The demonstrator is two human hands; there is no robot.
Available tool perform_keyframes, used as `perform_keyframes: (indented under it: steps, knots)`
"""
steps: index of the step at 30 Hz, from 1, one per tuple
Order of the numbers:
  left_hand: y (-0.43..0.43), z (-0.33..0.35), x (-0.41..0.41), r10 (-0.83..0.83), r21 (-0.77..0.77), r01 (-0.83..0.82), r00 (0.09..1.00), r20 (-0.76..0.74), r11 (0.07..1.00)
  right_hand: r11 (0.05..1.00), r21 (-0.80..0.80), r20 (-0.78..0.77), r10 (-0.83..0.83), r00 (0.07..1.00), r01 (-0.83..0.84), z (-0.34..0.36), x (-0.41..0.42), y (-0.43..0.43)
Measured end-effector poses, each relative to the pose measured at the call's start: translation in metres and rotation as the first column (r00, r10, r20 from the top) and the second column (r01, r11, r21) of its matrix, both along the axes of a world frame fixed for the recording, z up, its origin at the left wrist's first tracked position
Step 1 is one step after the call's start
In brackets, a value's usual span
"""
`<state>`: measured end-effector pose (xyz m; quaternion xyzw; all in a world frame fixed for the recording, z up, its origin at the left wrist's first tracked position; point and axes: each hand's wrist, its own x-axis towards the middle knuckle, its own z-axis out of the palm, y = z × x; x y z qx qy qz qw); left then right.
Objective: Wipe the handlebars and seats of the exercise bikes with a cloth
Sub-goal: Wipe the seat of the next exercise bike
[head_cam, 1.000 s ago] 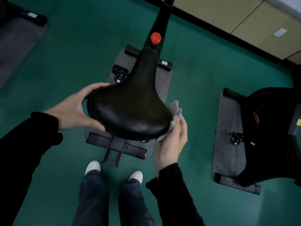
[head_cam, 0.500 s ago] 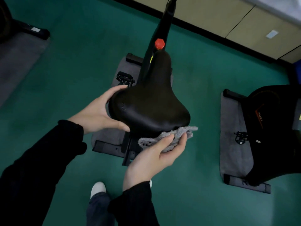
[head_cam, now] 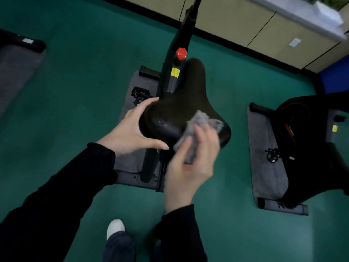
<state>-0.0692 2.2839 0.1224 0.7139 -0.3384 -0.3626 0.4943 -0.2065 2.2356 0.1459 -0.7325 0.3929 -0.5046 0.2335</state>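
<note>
Head view: a few risks can be judged here. The cloth (head_cam: 200, 123) is held bunched, so only a small patch is pressed on the seat (head_cam: 179, 108). The narrow nose toward the upper centre of the frame and the strip covered by the left hand (head_cam: 130, 133) could be left unwiped. A loose corner of the cloth could be lost from the blurred right hand (head_cam: 190, 167) if the stroke is hurried. The seat is found at the centre of the frame, between the two hands. Its left rear edge is gripped by the left hand, fingers curled over the top and thumb under the rim. The cloth is clasped by the right hand and pressed on the seat's rear right part. No handlebars are seen.
</note>
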Motion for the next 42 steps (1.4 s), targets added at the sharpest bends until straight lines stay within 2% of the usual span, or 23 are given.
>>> perform_keyframes:
  steps: [2,5,8,11,13,16,19,23,26,29,34,37,39,42]
  knots:
    - [0.000,0.001,0.001,-0.002,0.015,0.001,1.000,0.014,1.000,0.980,-0.131,-0.203,0.122,0.972,-0.150,-0.001,0.004,0.000]
    - [0.003,0.004,0.000,0.005,0.049,-0.006,1.000,0.018,0.999,0.951,-0.152,-0.373,0.199,0.907,-0.271,0.009,0.003,-0.021]
    - [0.008,0.003,-0.008,0.035,0.046,-0.035,0.999,-0.011,0.998,0.957,-0.119,-0.410,0.195,0.891,-0.264,0.011,-0.014,-0.040]
    - [0.014,-0.002,-0.021,0.142,0.024,-0.141,0.989,-0.047,0.990,0.962,-0.117,-0.387,0.183,0.904,-0.245,0.008,-0.020,-0.029]
    - [0.016,-0.006,-0.031,0.228,-0.001,-0.228,0.972,-0.065,0.974,0.934,-0.122,-0.424,0.256,0.869,-0.335,0.008,-0.016,-0.019]
    - [0.016,-0.012,-0.046,0.335,-0.029,-0.337,0.940,-0.070,0.941,0.813,-0.090,-0.596,0.419,0.685,-0.575,0.018,-0.008,-0.029]
    - [0.014,-0.012,-0.061,0.441,-0.045,-0.449,0.888,-0.131,0.892,0.667,0.013,-0.669,0.560,0.489,-0.745,0.039,0.003,-0.057]
    - [0.010,-0.015,-0.082,0.565,-0.031,-0.587,0.792,-0.230,0.809,0.484,0.248,-0.719,0.673,0.175,-0.839,0.059,0.047,-0.087]
    - [0.006,-0.016,-0.099,0.641,-0.046,-0.678,0.713,-0.283,0.734,0.376,0.387,-0.708,0.707,-0.010,-0.842,0.064,0.079,-0.098]
    - [-0.003,-0.012,-0.117,0.667,-0.068,-0.744,0.633,-0.394,0.665,0.218,0.400,-0.669,0.733,-0.121,-0.890,0.071,0.067,-0.109]
    - [-0.021,-0.011,-0.137,0.601,-0.119,-0.822,0.497,-0.626,0.556,-0.039,0.398,-0.635,0.710,-0.306,-0.916,0.074,0.047,-0.114]
    - [-0.029,-0.014,-0.142,0.586,-0.134,-0.862,0.438,-0.682,0.489,-0.199,0.460,-0.692,0.530,-0.490,-0.865,0.074,0.069,-0.102]
    - [-0.036,-0.014,-0.145,0.553,-0.136,-0.890,0.383,-0.739,0.435,-0.214,0.478,-0.744,0.417,-0.522,-0.852,0.074,0.094,-0.096]
    - [-0.046,-0.012,-0.151,0.491,-0.137,-0.926,0.307,-0.816,0.351,-0.106,0.468,-0.785,0.407,-0.467,-0.878,0.074,0.124,-0.093]
